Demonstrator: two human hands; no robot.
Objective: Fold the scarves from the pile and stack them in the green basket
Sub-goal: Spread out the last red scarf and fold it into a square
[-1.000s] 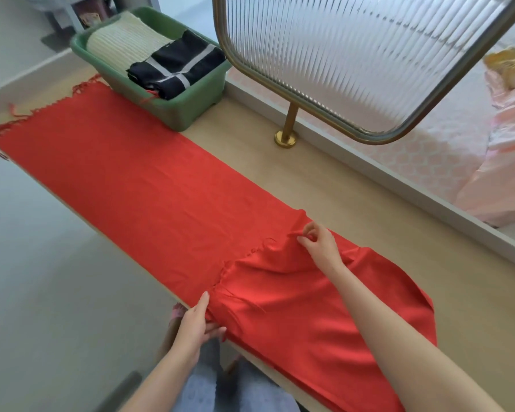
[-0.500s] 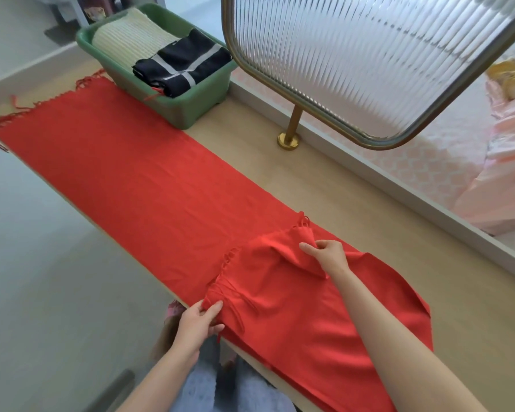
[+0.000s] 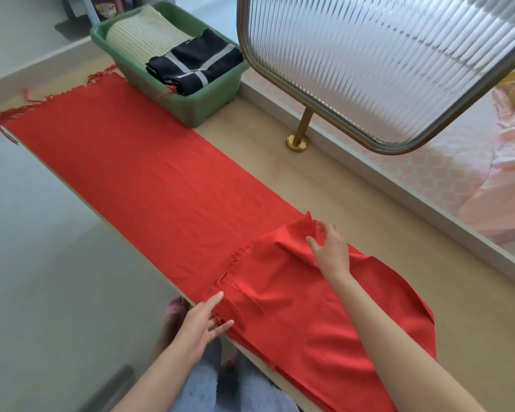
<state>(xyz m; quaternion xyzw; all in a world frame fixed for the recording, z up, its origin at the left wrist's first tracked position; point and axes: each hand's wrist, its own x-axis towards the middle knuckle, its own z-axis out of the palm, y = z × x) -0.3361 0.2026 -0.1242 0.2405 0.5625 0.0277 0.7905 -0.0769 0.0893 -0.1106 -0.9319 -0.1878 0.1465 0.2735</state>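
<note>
Bright soft daylight, wide-angle edge distortion

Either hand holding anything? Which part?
Nothing is held: the left hand touches the red scarf at its near fringed edge; the right hand rests open on its folded corner.

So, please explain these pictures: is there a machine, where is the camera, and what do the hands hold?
There is no machine: a person works with bare hands, and the camera is worn on the head, looking down. A long red scarf lies along the wooden table, its near end folded over. The left hand touches that fold's near corner at the table edge; the right hand rests on its far corner. Their fingers look straight, so nothing is gripped. The green basket at the far end holds a folded cream scarf and a dark striped scarf.
</note>
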